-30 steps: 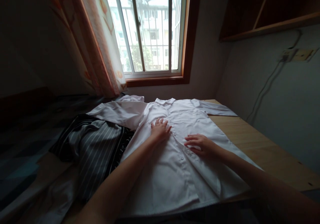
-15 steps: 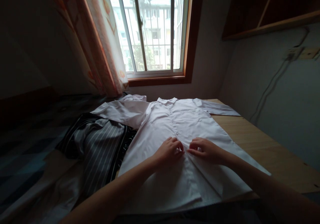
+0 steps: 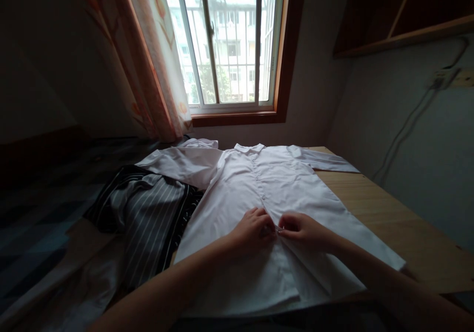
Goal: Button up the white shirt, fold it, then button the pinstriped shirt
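A white button-up shirt (image 3: 237,188) lies front side up, its collar toward the window and its sleeves spread to both sides. Above the place where the two hands are, the front is closed; below them the edges part. My left hand (image 3: 255,226) pinches the front edge of the shirt at the middle. Close beside it, my right hand (image 3: 301,230) is closed on the other front edge, thumb and finger together. The fingertips of both hands nearly meet over the placket. Any button between them is too small to make out.
The shirt rests on a wooden table (image 3: 385,218). A black and grey striped cloth (image 3: 148,213) lies crumpled at the left, beside a dark checked bed cover (image 3: 44,228). Beyond are a curtain (image 3: 144,75) and a window (image 3: 229,50); a cable (image 3: 407,119) hangs on the right wall.
Both hands have drawn closer together at the placket and shifted slightly toward me. The fingers of my right hand have curled in more. The view has moved a little.
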A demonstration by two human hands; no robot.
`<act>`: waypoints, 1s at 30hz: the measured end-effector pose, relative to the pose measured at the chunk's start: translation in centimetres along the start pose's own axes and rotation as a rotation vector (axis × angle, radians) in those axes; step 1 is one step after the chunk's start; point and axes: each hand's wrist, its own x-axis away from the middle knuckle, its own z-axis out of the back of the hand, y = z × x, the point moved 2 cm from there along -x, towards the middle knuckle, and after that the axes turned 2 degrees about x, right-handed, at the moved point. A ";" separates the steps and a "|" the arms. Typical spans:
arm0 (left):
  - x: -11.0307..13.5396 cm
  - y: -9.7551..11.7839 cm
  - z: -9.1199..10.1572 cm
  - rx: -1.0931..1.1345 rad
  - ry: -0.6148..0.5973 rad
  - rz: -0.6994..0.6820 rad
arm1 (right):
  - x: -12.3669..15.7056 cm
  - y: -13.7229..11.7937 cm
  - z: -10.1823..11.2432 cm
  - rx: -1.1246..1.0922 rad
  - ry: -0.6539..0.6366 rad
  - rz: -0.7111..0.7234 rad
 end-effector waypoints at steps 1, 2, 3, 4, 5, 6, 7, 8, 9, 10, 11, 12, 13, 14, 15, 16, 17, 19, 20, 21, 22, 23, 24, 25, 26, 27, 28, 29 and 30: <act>0.0 0.0 0.0 0.007 -0.001 0.007 | 0.0 0.2 -0.3 -0.005 0.012 0.000; 0.0 0.0 0.0 0.011 -0.004 0.013 | 0.0 0.4 -0.5 -0.009 0.021 0.001; 0.0 0.0 0.1 0.013 -0.008 0.017 | 0.0 0.6 -0.6 -0.015 0.029 0.001; 0.0 0.0 0.1 0.013 -0.011 0.021 | 0.1 0.7 -0.7 -0.026 0.034 0.000; 0.0 0.0 0.2 0.010 -0.013 0.023 | 0.1 0.8 -0.7 -0.041 0.037 -0.003; 0.0 0.1 0.3 0.007 -0.014 0.024 | 0.2 0.8 -0.6 -0.059 0.041 -0.006; -0.1 0.2 0.3 0.004 -0.013 0.025 | 0.2 0.7 -0.4 -0.077 0.046 -0.010; -0.1 0.3 0.3 0.001 -0.010 0.027 | 0.3 0.5 -0.2 -0.092 0.052 -0.015; -0.1 0.4 0.4 -0.003 -0.007 0.030 | 0.3 0.3 0.1 -0.104 0.059 -0.020; -0.1 0.5 0.4 -0.007 -0.004 0.036 | 0.3 0.0 0.3 -0.110 0.066 -0.026; -0.1 0.6 0.4 -0.013 -0.001 0.042 | 0.3 -0.3 0.5 -0.107 0.070 -0.031; 0.0 0.7 0.3 -0.020 0.002 0.050 | 0.2 -0.6 0.6 -0.094 0.072 -0.037; 0.0 0.8 0.3 -0.027 0.004 0.059 | 0.1 -0.8 0.6 -0.075 0.071 -0.042; 0.0 0.9 0.3 -0.034 0.006 0.068 | -0.1 -0.9 0.5 -0.056 0.066 -0.048; 0.1 0.9 0.3 -0.042 0.009 0.078 | -0.3 -1.0 0.4 -0.039 0.057 -0.053; 0.1 1.0 0.2 -0.050 0.009 0.089 | -0.4 -0.9 0.2 -0.029 0.049 -0.058; 0.1 1.0 0.2 -0.058 0.008 0.099 | -0.6 -0.7 -0.1 -0.028 0.044 -0.062; 0.2 1.1 0.2 -0.068 -0.001 0.115 | -0.8 -0.2 -0.5 -0.044 0.039 -0.067; 0.1 1.1 0.2 -0.069 -0.008 0.121 | -0.9 0.0 -0.6 -0.054 0.040 -0.068; 0.1 1.2 0.3 -0.067 -0.014 0.126 | -0.9 0.3 -0.7 -0.064 0.043 -0.068; 0.1 1.2 0.3 -0.062 -0.018 0.131 | -0.8 0.5 -0.6 -0.073 0.045 -0.068; 0.1 1.3 0.4 -0.054 -0.020 0.137 | -0.8 0.6 -0.6 -0.079 0.046 -0.069; 0.1 1.3 0.5 -0.044 -0.022 0.141 | -0.7 0.8 -0.5 -0.082 0.048 -0.068; 0.1 1.4 0.6 -0.033 -0.023 0.143 | -0.6 0.8 -0.5 -0.084 0.049 -0.066; 0.1 1.5 0.7 -0.022 -0.026 0.146 | -0.6 0.8 -0.4 -0.087 0.050 -0.061; 0.1 1.5 0.8 -0.012 -0.030 0.147 | -0.5 0.8 -0.3 -0.093 0.047 -0.055; 0.1 1.6 1.0 0.000 -0.033 0.148 | -0.5 0.7 -0.3 -0.102 0.045 -0.048; 0.1 1.6 1.1 0.013 -0.036 0.152 | -0.5 0.6 -0.3 -0.114 0.044 -0.041; 0.0 1.7 1.2 0.030 -0.037 0.158 | -0.5 0.5 -0.2 -0.128 0.043 -0.038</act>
